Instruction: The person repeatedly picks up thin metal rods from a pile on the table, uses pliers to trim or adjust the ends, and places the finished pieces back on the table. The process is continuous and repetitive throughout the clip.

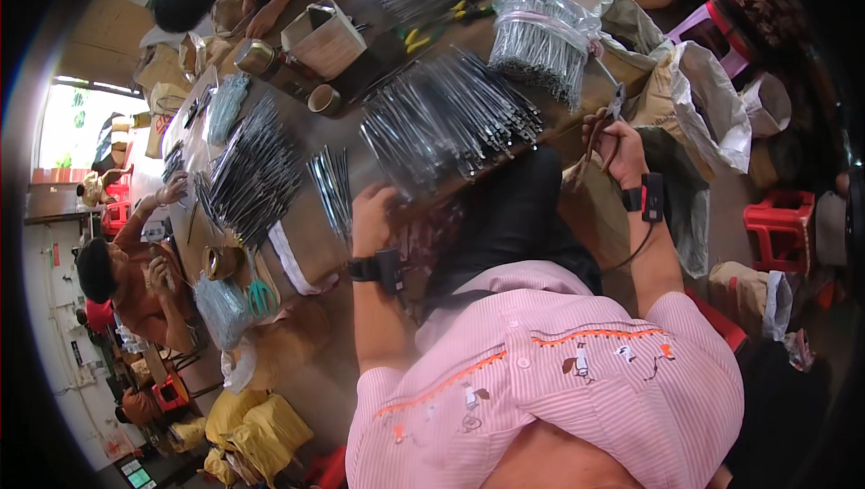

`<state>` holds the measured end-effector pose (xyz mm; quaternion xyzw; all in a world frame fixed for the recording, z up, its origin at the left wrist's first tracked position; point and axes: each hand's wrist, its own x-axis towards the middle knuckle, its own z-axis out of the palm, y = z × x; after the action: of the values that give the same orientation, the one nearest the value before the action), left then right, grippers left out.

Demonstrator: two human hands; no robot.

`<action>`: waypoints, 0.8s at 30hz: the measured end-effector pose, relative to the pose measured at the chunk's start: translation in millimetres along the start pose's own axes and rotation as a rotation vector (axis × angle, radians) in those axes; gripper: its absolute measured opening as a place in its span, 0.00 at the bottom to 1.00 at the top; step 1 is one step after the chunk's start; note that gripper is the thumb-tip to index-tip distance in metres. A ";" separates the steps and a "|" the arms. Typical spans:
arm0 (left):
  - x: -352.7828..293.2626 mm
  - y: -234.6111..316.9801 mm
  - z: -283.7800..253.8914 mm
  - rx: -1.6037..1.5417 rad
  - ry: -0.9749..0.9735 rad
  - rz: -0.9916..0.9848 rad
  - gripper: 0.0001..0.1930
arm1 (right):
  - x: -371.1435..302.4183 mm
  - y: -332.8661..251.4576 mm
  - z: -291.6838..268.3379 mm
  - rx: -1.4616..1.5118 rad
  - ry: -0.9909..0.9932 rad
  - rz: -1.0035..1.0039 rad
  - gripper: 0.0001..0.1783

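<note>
On the right, my right hand (622, 154) is closed round a pair of pliers (593, 136) with brown handles; the metal jaws point up and away from me. My left hand (372, 212) is at the table's near edge, between a small row of thin metal strips (332, 187) and a wide row of metal strips (446, 115). Its fingers are partly hidden and blurred, so their grip does not show. A plastic-wrapped bundle of metal strips (541, 43) stands just beyond my right hand.
A dark strip pile (255, 169) lies at left. Behind are a cardboard box (326, 43), a flask (259, 58), a cup (324, 100) and yellow-handled pliers (416, 40). Sacks (698, 106) and a red stool (779, 230) stand right. Two co-workers sit at the table's far and left sides.
</note>
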<state>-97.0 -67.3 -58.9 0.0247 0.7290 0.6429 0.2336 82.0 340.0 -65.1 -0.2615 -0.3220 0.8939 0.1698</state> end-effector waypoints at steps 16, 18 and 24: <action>-33.4 12.2 17.6 -0.486 -0.008 -0.195 0.07 | 84.8 -7.5 35.3 -0.862 0.241 -0.396 0.13; -42.1 13.0 18.8 -0.482 -0.010 -0.174 0.08 | 83.2 -9.9 34.3 -0.818 0.213 -0.379 0.14; -61.8 15.4 1.9 -0.495 0.020 -0.163 0.12 | 66.2 -15.6 27.9 -0.643 0.159 -0.318 0.14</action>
<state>-45.3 -83.7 -25.4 -0.0985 0.5513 0.7810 0.2762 14.7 369.1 -60.1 -0.3167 -0.6090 0.6864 0.2403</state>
